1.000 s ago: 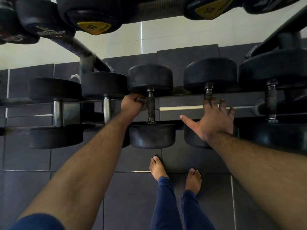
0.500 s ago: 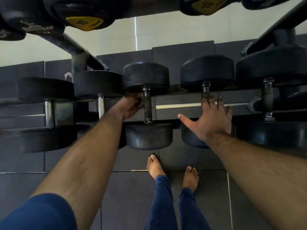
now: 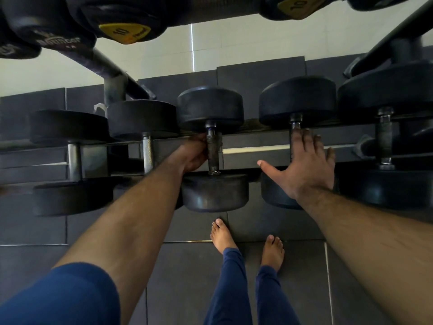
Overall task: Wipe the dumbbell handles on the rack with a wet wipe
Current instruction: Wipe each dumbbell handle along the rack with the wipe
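The dumbbell rack (image 3: pixel 246 150) fills the view, its lower tier carrying a row of black rubber-headed dumbbells across dark floor tiles (image 3: pixel 187 277), with yellow-labelled dumbbells (image 3: pixel 124 31) on the tier above. Compared with a second ago the rack sits a little lower and closer in the view, which suggests the head has leaned in, while both hands remain on the same two dumbbells. The middle dumbbell (image 3: pixel 212 148) lies with its dark handle (image 3: pixel 212 151) exposed; the left hand (image 3: pixel 193 152) is against that handle from the left, its fingers curled toward it, now slightly lower along the bar than before. Whether a wet wipe sits inside that grip cannot be told; none shows. The right hand (image 3: pixel 304 165) rests flat over the next dumbbell (image 3: pixel 296 106) to the right, fingers straight and slightly spread, thumb stuck out to the left, covering its handle and apparently bracing. The small slide of the left hand reads as a wiping stroke in progress on this handle; the chrome handles (image 3: pixel 148 152) further left and the thick handle (image 3: pixel 384 139) at right look untouched for now.
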Motion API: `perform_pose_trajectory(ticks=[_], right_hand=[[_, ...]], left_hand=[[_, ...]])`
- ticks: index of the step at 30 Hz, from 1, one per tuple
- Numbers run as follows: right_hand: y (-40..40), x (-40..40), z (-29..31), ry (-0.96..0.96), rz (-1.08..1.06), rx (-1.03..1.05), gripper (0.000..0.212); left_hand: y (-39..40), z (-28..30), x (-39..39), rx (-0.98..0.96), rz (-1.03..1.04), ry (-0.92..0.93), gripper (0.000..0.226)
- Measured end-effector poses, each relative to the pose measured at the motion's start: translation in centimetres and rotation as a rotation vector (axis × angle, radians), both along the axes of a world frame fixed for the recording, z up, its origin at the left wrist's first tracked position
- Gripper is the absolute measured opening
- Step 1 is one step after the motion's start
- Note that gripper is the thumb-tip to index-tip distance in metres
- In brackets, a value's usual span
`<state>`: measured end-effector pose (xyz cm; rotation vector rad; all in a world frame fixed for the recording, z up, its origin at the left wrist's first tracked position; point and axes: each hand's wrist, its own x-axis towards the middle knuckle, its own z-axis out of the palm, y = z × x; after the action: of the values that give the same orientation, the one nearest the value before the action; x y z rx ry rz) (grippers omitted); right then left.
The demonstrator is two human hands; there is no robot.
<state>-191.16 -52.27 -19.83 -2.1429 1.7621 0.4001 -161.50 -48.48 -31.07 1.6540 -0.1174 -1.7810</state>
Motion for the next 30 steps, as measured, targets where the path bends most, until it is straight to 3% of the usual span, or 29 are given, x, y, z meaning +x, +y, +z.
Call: perform_pose_trajectory(ticks=[3, 4, 6, 8, 10, 12, 15, 17, 20, 22, 25, 27, 30], right_hand=[[0.1, 0.0, 0.0, -0.011, -0.001, -0.021, 0.133], [0.1, 0.0, 0.1, -0.023, -0.003, -0.026, 0.132], [0.2, 0.0, 0.0, -0.035, -0.011, -0.045, 0.132], [0.3, 0.0, 0.0, -0.032, -0.014, -0.06, 0.133], [0.3, 0.0, 0.0, -0.034, -0.016, -0.067, 0.132], [0.2, 0.0, 0.1, -0.036, -0.016, -0.07, 0.132], [0.1, -0.1, 0.0, -0.031, -0.013, -0.073, 0.131], [0.2, -0.1, -0.1, -0.026, -0.011, -0.086, 0.131], [0.3, 0.0, -0.1, -0.018, -0.01, -0.093, 0.131], [0.3, 0.1, -0.1, -0.016, -0.011, -0.09, 0.131], [0.1, 0.0, 0.0, -0.017, -0.01, -0.078, 0.13], [0.1, -0.1, 0.0, -0.027, -0.012, -0.08, 0.129], [0.2, -0.1, 0.0, -0.037, -0.013, -0.08, 0.129]], left_hand=[[2.3, 0.3, 2.3, 0.088, -0.615, -0.189, 0.031], [2.8, 0.1, 3.0, 0.108, -0.661, -0.263, 0.032], [2.7, 0.2, 2.9, 0.031, -0.455, -0.285, 0.039], [1.6, 0.6, 1.0, -0.086, -0.138, -0.166, 0.043], [0.8, 0.8, -0.7, -0.051, -0.007, -0.057, 0.037], [1.1, 1.0, -1.0, 0.05, -0.216, -0.039, 0.026], [2.4, 1.7, 1.5, 0.109, -0.803, -0.28, 0.027], [2.6, 2.5, 2.7, 0.071, -0.712, -0.382, 0.032], [2.3, 3.1, 1.8, -0.055, -0.372, -0.254, 0.036], [2.0, 2.5, 0.3, -0.027, -0.321, -0.291, 0.03], [2.5, 2.8, -0.2, 0.073, -0.593, -0.264, 0.014], [3.0, 3.4, 1.0, 0.113, -0.773, -0.281, 0.019], [2.8, 5.8, 3.1, 0.063, -0.996, -0.539, 0.032]])
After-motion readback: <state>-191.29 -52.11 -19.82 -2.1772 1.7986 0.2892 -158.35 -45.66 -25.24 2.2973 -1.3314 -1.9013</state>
